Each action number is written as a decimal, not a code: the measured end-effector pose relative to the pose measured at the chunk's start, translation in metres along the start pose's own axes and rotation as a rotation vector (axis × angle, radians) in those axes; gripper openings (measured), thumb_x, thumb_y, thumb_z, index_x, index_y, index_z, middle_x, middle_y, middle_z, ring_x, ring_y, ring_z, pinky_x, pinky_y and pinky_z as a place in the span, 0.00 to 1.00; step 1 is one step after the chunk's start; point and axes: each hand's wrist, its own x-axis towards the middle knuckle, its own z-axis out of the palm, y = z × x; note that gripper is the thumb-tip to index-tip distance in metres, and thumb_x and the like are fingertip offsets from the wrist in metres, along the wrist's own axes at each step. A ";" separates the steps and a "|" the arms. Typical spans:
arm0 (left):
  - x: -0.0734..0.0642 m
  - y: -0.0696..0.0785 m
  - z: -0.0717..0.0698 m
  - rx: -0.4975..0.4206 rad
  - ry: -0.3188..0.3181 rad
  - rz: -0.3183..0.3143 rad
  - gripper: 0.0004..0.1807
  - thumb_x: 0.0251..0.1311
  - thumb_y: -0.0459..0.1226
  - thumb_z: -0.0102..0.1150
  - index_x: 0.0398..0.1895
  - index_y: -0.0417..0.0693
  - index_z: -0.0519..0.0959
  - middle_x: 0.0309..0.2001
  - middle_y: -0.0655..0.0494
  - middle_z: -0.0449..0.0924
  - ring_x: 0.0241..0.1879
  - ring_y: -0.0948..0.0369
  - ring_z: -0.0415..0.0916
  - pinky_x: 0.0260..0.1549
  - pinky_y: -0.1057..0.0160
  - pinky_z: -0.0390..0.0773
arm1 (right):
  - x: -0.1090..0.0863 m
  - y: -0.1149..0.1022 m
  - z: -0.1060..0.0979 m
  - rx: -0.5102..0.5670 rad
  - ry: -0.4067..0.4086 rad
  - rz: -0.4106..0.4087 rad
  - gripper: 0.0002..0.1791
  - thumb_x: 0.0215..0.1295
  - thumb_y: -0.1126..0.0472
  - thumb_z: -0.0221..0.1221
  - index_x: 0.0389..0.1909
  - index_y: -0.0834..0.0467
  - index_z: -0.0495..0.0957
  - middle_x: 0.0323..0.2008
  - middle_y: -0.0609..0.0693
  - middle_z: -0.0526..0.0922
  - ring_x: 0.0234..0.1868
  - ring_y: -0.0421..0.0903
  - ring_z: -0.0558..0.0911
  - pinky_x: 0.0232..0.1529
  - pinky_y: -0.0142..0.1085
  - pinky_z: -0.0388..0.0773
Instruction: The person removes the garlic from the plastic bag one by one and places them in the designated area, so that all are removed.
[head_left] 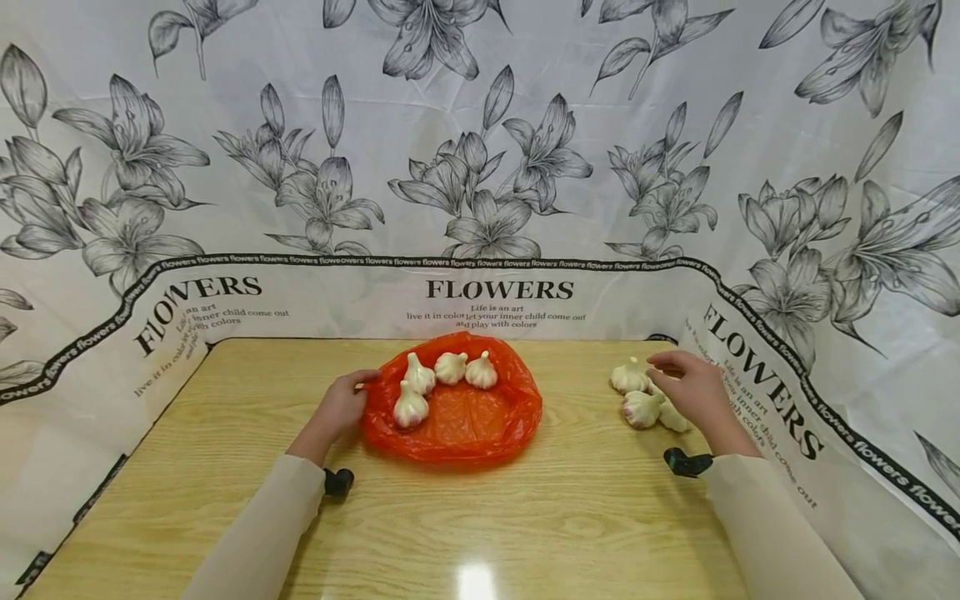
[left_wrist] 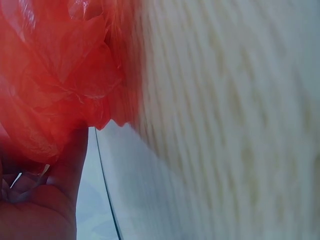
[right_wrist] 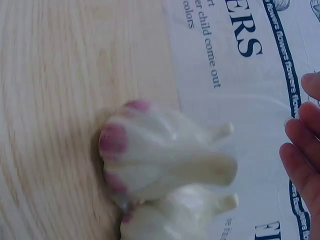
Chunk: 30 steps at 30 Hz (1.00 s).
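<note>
A red plastic bag [head_left: 468, 421] lies spread on the table, its rim rolled into a low bowl shape. Several garlic bulbs [head_left: 451, 367] sit inside it, toward the back and left. My left hand [head_left: 345, 407] pinches the bag's left rim; in the left wrist view the thumb [left_wrist: 70, 165] lies against the crinkled plastic. To the right stands a cluster of garlic bulbs [head_left: 642, 409], pink-tinged at the base. Just above them hovers my right hand [head_left: 697, 392]. In the right wrist view its fingers [right_wrist: 302, 130] are apart from the nearest garlic bulb [right_wrist: 160, 150] and hold nothing.
The wood-grain table [head_left: 480, 517] is bounded at the back and both sides by a white flower-printed cloth [head_left: 360, 300]. The right-hand cluster stands near the cloth on the right. Dark wrist cameras [head_left: 339, 482] sit at both cuffs.
</note>
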 end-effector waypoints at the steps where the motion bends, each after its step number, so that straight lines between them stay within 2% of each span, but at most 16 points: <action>1: 0.000 0.000 0.000 0.000 0.000 0.001 0.25 0.67 0.28 0.37 0.66 0.45 0.70 0.66 0.41 0.68 0.60 0.47 0.69 0.57 0.49 0.77 | 0.001 -0.003 0.002 0.019 -0.004 0.001 0.18 0.68 0.53 0.57 0.52 0.60 0.79 0.50 0.62 0.81 0.51 0.62 0.80 0.48 0.55 0.78; 6: -0.001 -0.001 0.001 -0.004 0.000 0.011 0.26 0.66 0.27 0.37 0.66 0.44 0.70 0.65 0.41 0.69 0.60 0.46 0.69 0.58 0.48 0.76 | 0.007 -0.012 0.012 0.052 -0.027 -0.012 0.17 0.68 0.53 0.58 0.52 0.59 0.80 0.49 0.60 0.82 0.49 0.59 0.82 0.44 0.48 0.81; 13: -0.003 0.003 0.001 -0.011 0.001 0.003 0.25 0.67 0.27 0.38 0.66 0.45 0.70 0.65 0.42 0.69 0.60 0.47 0.70 0.57 0.49 0.76 | 0.012 -0.023 0.026 0.075 -0.094 -0.022 0.19 0.69 0.51 0.56 0.54 0.57 0.79 0.51 0.59 0.81 0.53 0.60 0.80 0.53 0.56 0.76; 20: -0.003 0.004 0.000 -0.017 -0.009 0.020 0.25 0.66 0.27 0.38 0.65 0.44 0.70 0.65 0.42 0.69 0.60 0.46 0.70 0.57 0.49 0.76 | 0.017 -0.038 0.042 0.084 -0.135 -0.079 0.16 0.68 0.54 0.58 0.52 0.57 0.79 0.51 0.58 0.82 0.54 0.59 0.80 0.53 0.54 0.77; 30: -0.004 0.007 0.001 -0.012 0.001 0.041 0.25 0.66 0.27 0.37 0.65 0.44 0.71 0.65 0.42 0.70 0.60 0.46 0.71 0.56 0.49 0.77 | 0.024 -0.062 0.062 0.084 -0.164 -0.139 0.14 0.67 0.55 0.59 0.50 0.56 0.81 0.51 0.57 0.82 0.53 0.59 0.80 0.54 0.53 0.77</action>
